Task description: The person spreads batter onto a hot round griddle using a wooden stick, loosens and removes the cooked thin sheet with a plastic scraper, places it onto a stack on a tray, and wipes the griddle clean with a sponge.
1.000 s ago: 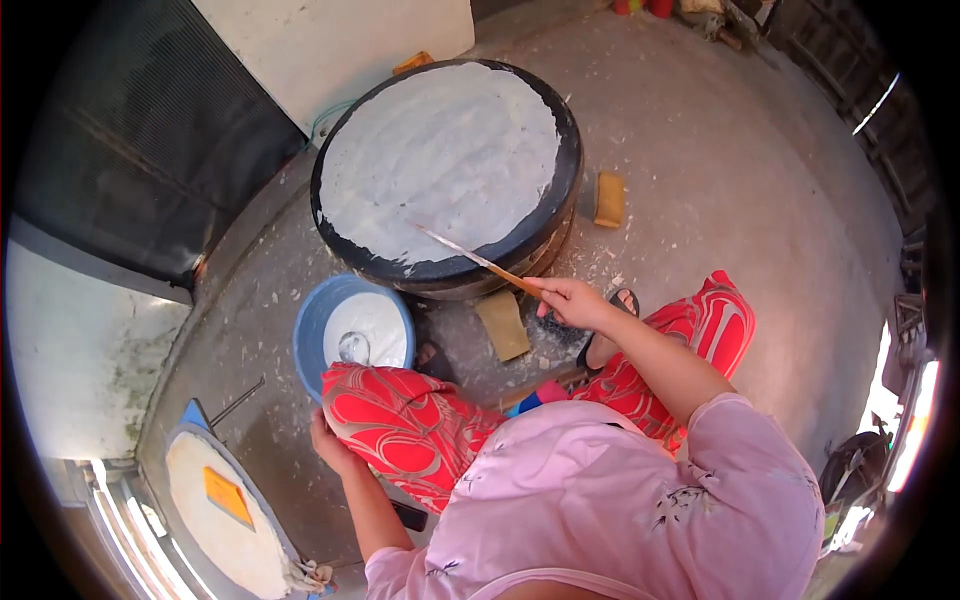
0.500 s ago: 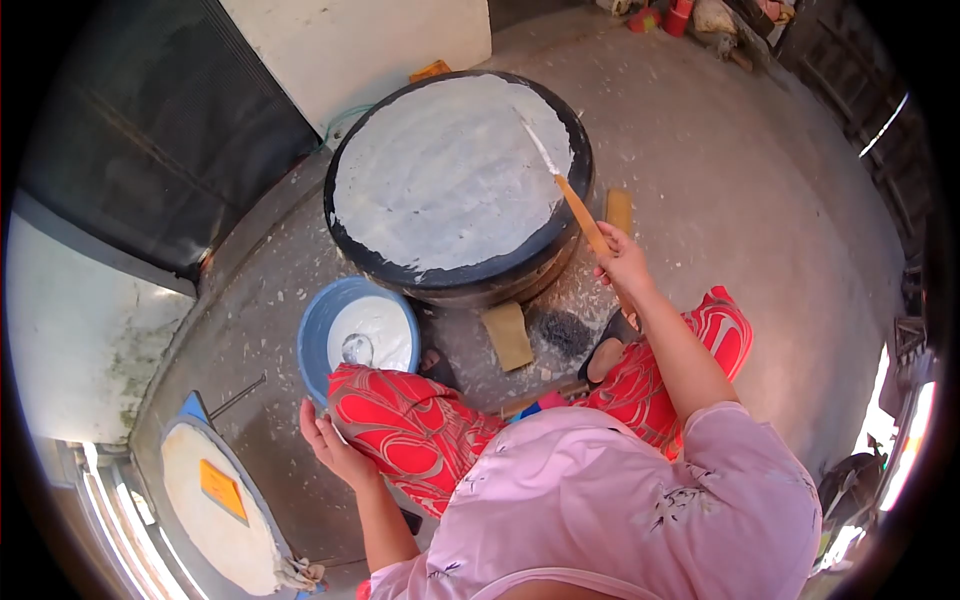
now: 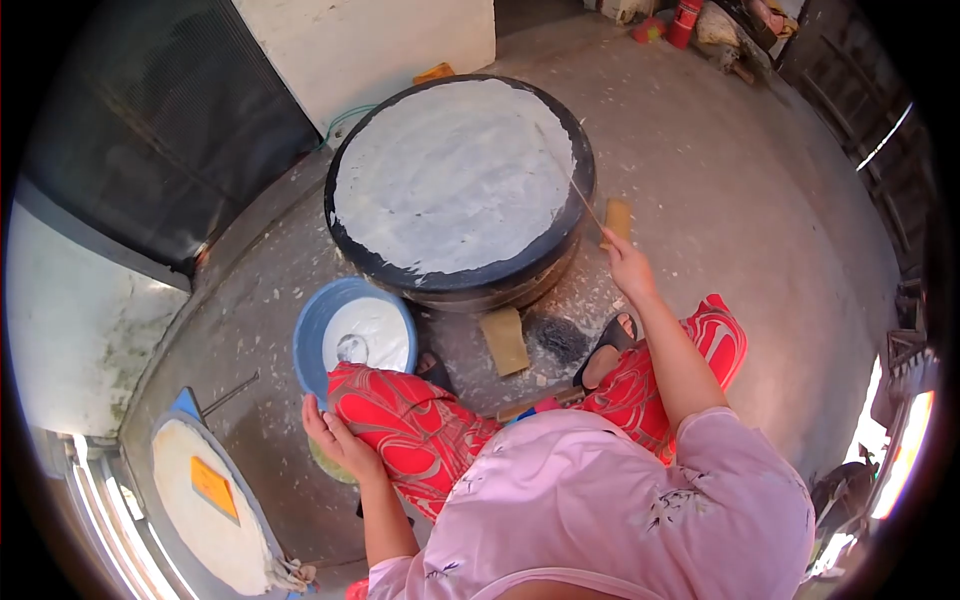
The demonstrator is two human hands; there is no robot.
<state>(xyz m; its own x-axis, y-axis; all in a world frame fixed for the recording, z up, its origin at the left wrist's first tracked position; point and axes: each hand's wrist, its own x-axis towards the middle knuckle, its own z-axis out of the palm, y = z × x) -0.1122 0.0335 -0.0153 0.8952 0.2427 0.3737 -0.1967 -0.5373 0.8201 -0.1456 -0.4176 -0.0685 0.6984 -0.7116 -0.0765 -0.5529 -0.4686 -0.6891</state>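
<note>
A thin wooden spatula (image 3: 585, 200) is held in my right hand (image 3: 627, 266), seen nearly edge-on, its far end over the right part of a round black griddle (image 3: 480, 272). A wide layer of white batter (image 3: 450, 175) covers most of the griddle, with ragged edges. My left hand (image 3: 340, 440) is beside my left knee, its fingers apart and holding nothing. Just beyond that knee stands a blue basin (image 3: 308, 335) with white batter and a round ladle (image 3: 352, 348) in it.
At the lower left is a round tray bearing a pale sheet (image 3: 195, 490) and an orange card (image 3: 214, 488). Yellowish blocks (image 3: 505, 342) lie near the griddle. A red container (image 3: 684, 22) stands at the far wall. Dark ash lies by my right foot.
Over the last second my right hand has moved forward and right, and the spatula has swung toward the griddle's right side. My left hand has opened beside the knee.
</note>
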